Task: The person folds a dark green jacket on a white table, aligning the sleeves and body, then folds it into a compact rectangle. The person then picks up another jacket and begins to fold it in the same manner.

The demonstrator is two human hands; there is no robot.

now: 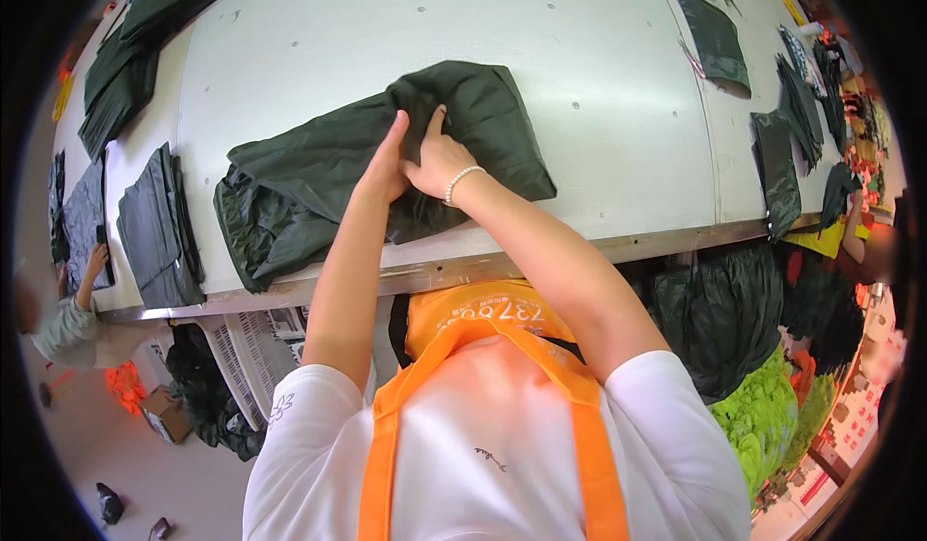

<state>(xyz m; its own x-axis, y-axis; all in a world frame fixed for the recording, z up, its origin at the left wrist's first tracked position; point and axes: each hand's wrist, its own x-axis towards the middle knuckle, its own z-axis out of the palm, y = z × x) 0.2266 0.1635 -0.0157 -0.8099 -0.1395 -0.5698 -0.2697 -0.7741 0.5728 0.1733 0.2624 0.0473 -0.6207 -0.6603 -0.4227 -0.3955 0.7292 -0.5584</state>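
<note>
A dark green garment (319,169), partly folded and made of thin shiny cloth, lies on the pale tabletop in front of me. My left hand (388,162) rests on its middle, turned on edge, with a digit stretched out along the cloth. Right beside it, my right hand (439,159) touches the same garment, one finger pointing forward and the thumb toward my left hand. A white beaded bracelet (460,184) circles my right wrist. The remaining fingers of both hands are mostly hidden. Cloth bunches up just beyond my fingertips.
Folded dark garments lie in stacks at left (159,227) and far left (121,77). More dark pieces (710,34) are at right. Under the table edge (599,249) hang dark cloth (724,309) and lime-green cloth (758,415). Other people's hands (95,266) work at both sides.
</note>
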